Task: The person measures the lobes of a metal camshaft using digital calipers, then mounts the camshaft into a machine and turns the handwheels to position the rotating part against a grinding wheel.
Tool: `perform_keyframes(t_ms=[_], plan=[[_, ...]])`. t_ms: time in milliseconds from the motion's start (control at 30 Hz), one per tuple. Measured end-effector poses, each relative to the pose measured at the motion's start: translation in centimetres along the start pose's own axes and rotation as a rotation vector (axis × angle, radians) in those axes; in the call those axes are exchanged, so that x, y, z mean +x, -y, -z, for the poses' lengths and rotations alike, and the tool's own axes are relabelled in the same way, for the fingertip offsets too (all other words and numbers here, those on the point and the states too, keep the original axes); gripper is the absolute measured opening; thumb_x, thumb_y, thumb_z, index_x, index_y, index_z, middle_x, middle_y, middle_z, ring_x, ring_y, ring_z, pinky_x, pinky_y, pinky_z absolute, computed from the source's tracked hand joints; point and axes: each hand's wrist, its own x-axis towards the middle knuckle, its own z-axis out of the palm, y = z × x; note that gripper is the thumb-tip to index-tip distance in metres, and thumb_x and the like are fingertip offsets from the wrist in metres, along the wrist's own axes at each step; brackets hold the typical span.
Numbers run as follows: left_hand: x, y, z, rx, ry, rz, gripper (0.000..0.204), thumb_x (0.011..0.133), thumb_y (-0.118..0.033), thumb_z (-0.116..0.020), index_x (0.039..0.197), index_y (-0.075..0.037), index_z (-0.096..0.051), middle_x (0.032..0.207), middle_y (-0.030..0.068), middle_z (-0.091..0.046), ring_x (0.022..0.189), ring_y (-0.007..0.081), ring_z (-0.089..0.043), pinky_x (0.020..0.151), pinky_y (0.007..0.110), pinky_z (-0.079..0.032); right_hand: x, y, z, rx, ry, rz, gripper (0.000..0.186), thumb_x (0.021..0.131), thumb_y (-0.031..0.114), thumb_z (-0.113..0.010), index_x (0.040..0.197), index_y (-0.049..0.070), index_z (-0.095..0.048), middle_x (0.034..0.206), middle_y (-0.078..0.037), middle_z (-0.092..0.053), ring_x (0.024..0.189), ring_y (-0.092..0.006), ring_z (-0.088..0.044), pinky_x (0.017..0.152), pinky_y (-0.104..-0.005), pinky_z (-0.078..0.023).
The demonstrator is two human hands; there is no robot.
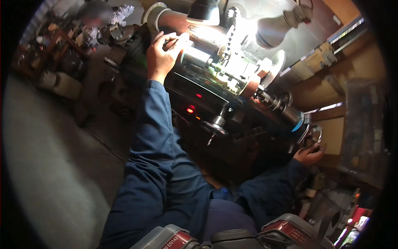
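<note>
Beneath the lamp, my left hand (161, 60) is raised to the left end of a shiny metal cylinder (196, 57) on a lathe-like machine. Its thumb and fingers are drawn together; glare at the tips hides what they pinch. A narrower shaft (224, 76) continues from the cylinder toward the right. At the machine's far right end, my right hand (310, 154) curls its fingers on the lower rim of a metal handwheel (320, 133). A grey barrel with a blue band (297, 125) sits just left of that wheel.
A dark lamp shade (203, 13) hangs over the bright work area. Below the bed, a crank handle (216, 125) juts out toward me. Cluttered parts and a pale container (61, 84) stand at left. A clear plastic sheet (364, 128) hangs at right.
</note>
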Motion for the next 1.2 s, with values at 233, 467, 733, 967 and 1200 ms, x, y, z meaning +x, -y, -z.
perform_keyframes(t_ms=[233,467,733,967,1200], plan=[[0.9,0.6,0.5,0.001,0.129,-0.124,0.025,0.082,-0.023,-0.071,0.097,-0.002,-0.069,0.104,0.0154,-0.068,0.105,0.0347,-0.060,0.098,0.042,-0.043,-1.1,1.4,1.2,0.207,0.117,-0.338,0.042,0.101,0.027,-0.045,0.125,-0.007,-0.054,0.124,-0.027,-0.058,0.111,-0.0369,-0.059,0.094,-0.0393,-0.047],[1.7,0.9,0.1,-0.268,0.248,0.099,0.023,0.085,-0.017,-0.066,0.100,0.000,-0.069,0.108,0.0119,-0.068,0.104,0.0239,-0.061,0.094,0.034,-0.045,-2.1,0.0,-3.1,0.254,0.045,-0.157,0.044,0.102,0.027,-0.041,0.133,-0.002,-0.048,0.120,-0.026,-0.060,0.106,-0.0349,-0.063,0.088,-0.0381,-0.049],[1.4,1.1,-0.3,-0.184,0.147,0.123,0.024,0.080,-0.010,-0.074,0.101,0.000,-0.070,0.102,0.0097,-0.070,0.095,0.0184,-0.064,0.088,0.032,-0.048,1.8,0.5,-2.1,0.274,0.398,-0.292,0.037,0.102,0.027,-0.043,0.129,0.006,-0.057,0.121,-0.018,-0.063,0.109,-0.0267,-0.063,0.089,-0.0331,-0.049],[1.4,1.0,-0.9,-0.353,0.161,0.245,0.023,0.082,-0.008,-0.073,0.102,0.002,-0.069,0.099,0.0072,-0.069,0.093,0.0145,-0.062,0.087,0.029,-0.048,3.4,-1.7,-3.0,0.162,0.518,-0.254,0.035,0.100,0.029,-0.048,0.122,0.005,-0.062,0.112,-0.015,-0.067,0.105,-0.0248,-0.065,0.087,-0.0324,-0.050],[1.3,0.6,-0.8,-0.364,0.175,0.328,0.026,0.089,-0.014,-0.068,0.109,0.002,-0.066,0.102,0.0073,-0.068,0.095,0.0127,-0.063,0.088,0.026,-0.048,5.4,-3.0,-4.6,0.046,0.749,-0.206,0.036,0.099,0.033,-0.051,0.119,0.006,-0.064,0.105,-0.017,-0.069,0.098,-0.0265,-0.068,0.082,-0.0320,-0.051]])
